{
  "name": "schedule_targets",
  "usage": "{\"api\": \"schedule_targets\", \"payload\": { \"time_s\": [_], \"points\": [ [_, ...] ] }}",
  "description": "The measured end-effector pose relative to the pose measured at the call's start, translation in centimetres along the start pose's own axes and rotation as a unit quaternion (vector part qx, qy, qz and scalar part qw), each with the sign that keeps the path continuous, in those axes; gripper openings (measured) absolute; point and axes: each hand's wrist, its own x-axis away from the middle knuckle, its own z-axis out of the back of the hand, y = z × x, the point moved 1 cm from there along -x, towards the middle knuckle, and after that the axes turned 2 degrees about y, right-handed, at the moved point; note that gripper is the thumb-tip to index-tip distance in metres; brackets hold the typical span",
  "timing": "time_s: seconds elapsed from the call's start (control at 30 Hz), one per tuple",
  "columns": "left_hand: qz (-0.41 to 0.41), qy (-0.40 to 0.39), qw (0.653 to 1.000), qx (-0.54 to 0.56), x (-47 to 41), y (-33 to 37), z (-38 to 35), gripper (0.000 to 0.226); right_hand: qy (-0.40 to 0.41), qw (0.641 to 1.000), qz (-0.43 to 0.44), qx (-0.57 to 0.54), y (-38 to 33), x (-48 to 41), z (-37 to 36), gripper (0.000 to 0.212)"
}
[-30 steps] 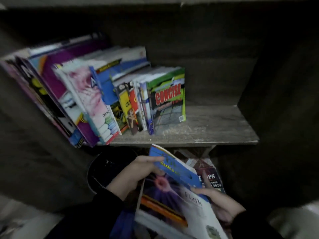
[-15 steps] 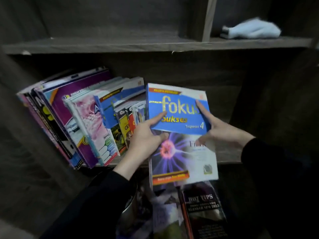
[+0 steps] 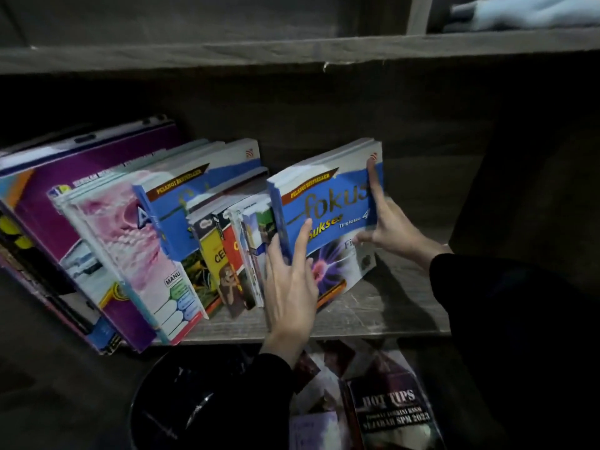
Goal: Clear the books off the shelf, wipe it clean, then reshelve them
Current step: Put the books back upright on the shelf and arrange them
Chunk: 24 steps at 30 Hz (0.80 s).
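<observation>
Dim wooden shelf [image 3: 406,306], and the blue book [image 3: 324,203] stands on it, leaning left onto the end of the row of books [image 3: 146,238]. Left hand [image 3: 290,287] grips it at the spine, thumb on the cover, fingers tucked behind. Right hand [image 3: 389,232] lies flat and loose, forefinger straight up the cover's right edge. Bare board runs right to the dark side wall. Under the front edge: a black bucket [image 3: 194,410] and a dark paperback [image 3: 389,407]. Pale cloth [image 3: 526,11] up top.
</observation>
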Motion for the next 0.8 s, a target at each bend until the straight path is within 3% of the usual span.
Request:
{"api": "schedule_targets", "payload": {
  "time_s": [0.13,0.23,0.4,0.57,0.63,0.7,0.8],
  "points": [
    [-0.012,0.024,0.997,-0.076,1.3,0.1,-1.4,0.1,0.052,0.997,-0.016,0.054,1.0,0.6,-0.6,0.128],
    [-0.019,-0.012,0.993,-0.115,3.7,-1.0,-2.4,0.108,0.058,0.991,-0.044,0.11,1.9,1.8,-2.3,0.116],
    [-0.048,-0.071,0.986,-0.145,7.1,-2.6,-3.4,0.087,0.071,0.981,-0.132,0.127,4.6,4.1,-5.4,0.079],
    [-0.03,-0.08,0.99,-0.116,7.2,-2.2,-3.5,0.085,0.071,0.975,-0.171,0.121,5.8,5.3,-6.5,0.077],
    [-0.03,-0.065,0.995,-0.073,7.5,-1.8,-3.1,0.083,0.13,0.975,-0.141,0.115,5.5,6.2,-6.9,0.065],
    [-0.05,-0.05,0.997,-0.021,8.2,-1.2,-2.7,0.073,0.244,0.963,-0.086,0.082,5.0,7.8,-7.2,0.041],
    [-0.079,-0.046,0.995,0.039,10.1,-0.2,-2.7,0.05,0.346,0.936,-0.05,0.05,5.0,12.0,-7.6,0.032]
  ]
}}
